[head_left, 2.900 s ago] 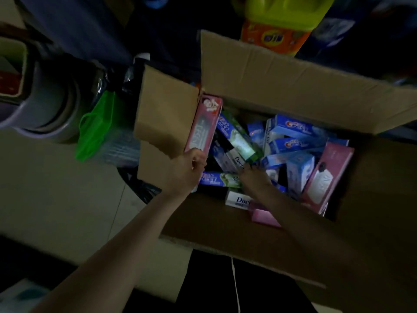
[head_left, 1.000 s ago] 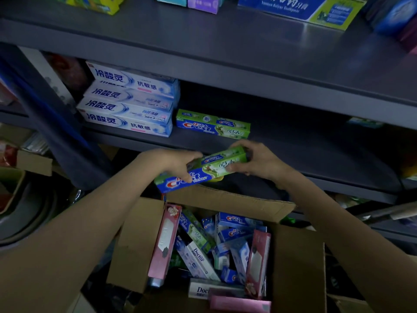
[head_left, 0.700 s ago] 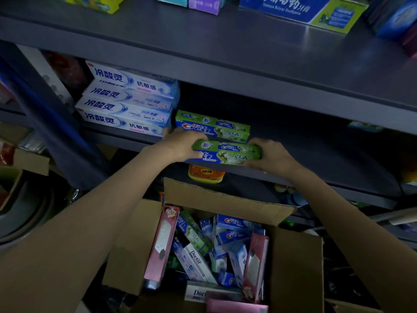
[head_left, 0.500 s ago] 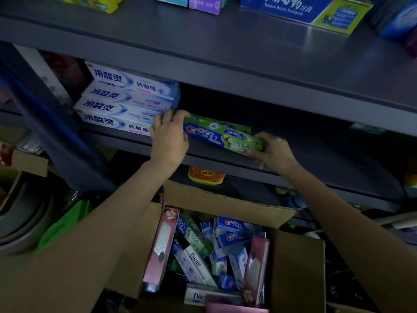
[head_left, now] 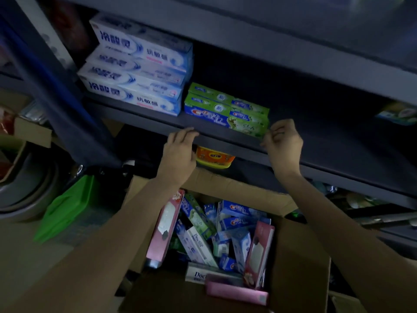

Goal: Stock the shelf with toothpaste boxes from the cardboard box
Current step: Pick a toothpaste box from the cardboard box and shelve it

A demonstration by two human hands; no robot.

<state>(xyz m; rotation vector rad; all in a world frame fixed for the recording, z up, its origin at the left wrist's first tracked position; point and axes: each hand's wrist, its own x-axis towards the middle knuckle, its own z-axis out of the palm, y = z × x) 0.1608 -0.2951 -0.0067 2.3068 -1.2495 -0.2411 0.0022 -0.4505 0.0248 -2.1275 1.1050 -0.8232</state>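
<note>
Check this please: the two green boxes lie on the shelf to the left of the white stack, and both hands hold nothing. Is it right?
One thing is wrong: the green boxes lie on the shelf to the right of the white stack, not the left. The head view shows it. The rest is right: the left hand and right hand hold nothing.

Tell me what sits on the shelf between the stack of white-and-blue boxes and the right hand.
In the head view, two green toothpaste boxes lie there, stacked, beside the white-and-blue stack; the right hand hovers at their right end.
</note>
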